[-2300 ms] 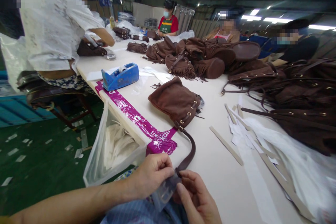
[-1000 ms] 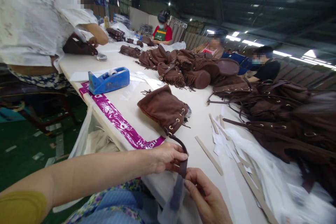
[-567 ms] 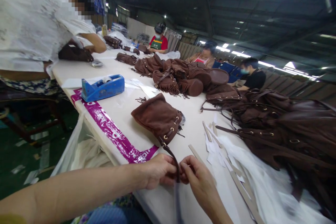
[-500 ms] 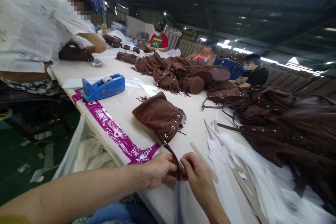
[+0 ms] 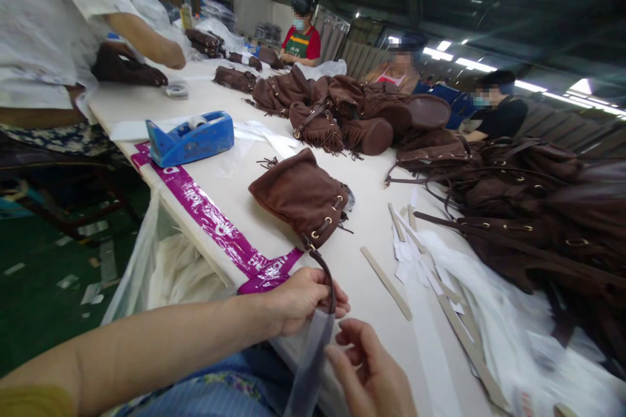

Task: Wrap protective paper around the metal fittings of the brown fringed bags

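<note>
A brown drawstring bag (image 5: 300, 199) with gold eyelets lies on its side on the table in front of me. Its narrow strap (image 5: 327, 268) runs toward me, and my left hand (image 5: 306, 300) is closed round it. Below that hand a translucent plastic sleeve (image 5: 313, 352) covers the strap and hangs past the table's edge. My right hand (image 5: 374, 371) is beside the sleeve, fingers curved and parted from the thumb, with nothing visible in it. Whether its thumb touches the sleeve I cannot tell.
A blue tape dispenser (image 5: 193, 138) stands left on the table (image 5: 235, 199), by purple printed tape (image 5: 210, 221). Brown bags (image 5: 342, 111) are heaped at the back and right. Card strips (image 5: 386, 281) and white wrapping (image 5: 489, 300) lie right. Several people work around the table.
My right hand has come off the strap and moved down toward me, its fingers parting. My left hand still grips the strap. The sleeved part now swings lower left. The view has shifted slightly.
</note>
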The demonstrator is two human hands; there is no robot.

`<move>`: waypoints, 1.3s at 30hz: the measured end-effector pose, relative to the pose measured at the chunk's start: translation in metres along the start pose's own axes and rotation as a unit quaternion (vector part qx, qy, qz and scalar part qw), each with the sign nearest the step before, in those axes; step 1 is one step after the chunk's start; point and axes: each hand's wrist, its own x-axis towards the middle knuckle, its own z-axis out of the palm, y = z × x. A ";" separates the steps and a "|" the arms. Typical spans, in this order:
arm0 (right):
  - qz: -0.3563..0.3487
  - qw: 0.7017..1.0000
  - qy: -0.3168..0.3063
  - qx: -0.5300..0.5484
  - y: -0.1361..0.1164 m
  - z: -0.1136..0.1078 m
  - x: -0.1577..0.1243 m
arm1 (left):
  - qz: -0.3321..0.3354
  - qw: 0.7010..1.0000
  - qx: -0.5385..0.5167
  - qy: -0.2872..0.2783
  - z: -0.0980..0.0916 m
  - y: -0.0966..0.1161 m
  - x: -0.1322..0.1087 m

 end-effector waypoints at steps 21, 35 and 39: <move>0.056 0.983 -0.074 0.158 -0.002 0.016 0.031 | 0.020 0.983 -0.182 0.003 -0.018 0.019 0.012; -0.014 0.992 -0.017 0.121 -0.029 0.026 0.089 | 0.057 0.993 -0.094 -0.040 -0.028 0.014 0.011; -0.090 0.994 0.006 0.057 -0.037 0.025 0.111 | 0.019 0.992 -0.067 -0.108 -0.041 0.017 0.003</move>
